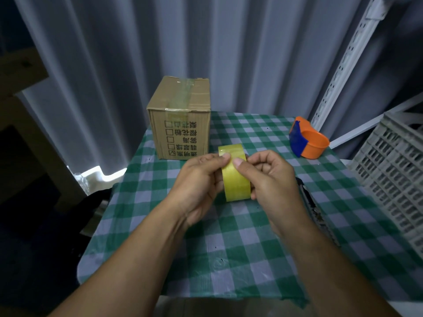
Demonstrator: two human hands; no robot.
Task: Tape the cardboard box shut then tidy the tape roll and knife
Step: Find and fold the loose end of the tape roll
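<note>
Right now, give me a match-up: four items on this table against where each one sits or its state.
Items:
1. tape roll
2. cardboard box
3. orange dispenser
4. grey crate

Places or states:
A. far right edge of the table
B. held in both hands
C. back left, tape strip on top
D. back right, on the checked cloth

Pairs: 1-B, 2-C, 3-D, 4-A

Before me a pale pleated curtain point(229, 53) hangs behind my table's green checked cloth point(229, 248), with a white slotted shelf upright point(343, 62) and grey crate point(393, 165) at right.
</note>
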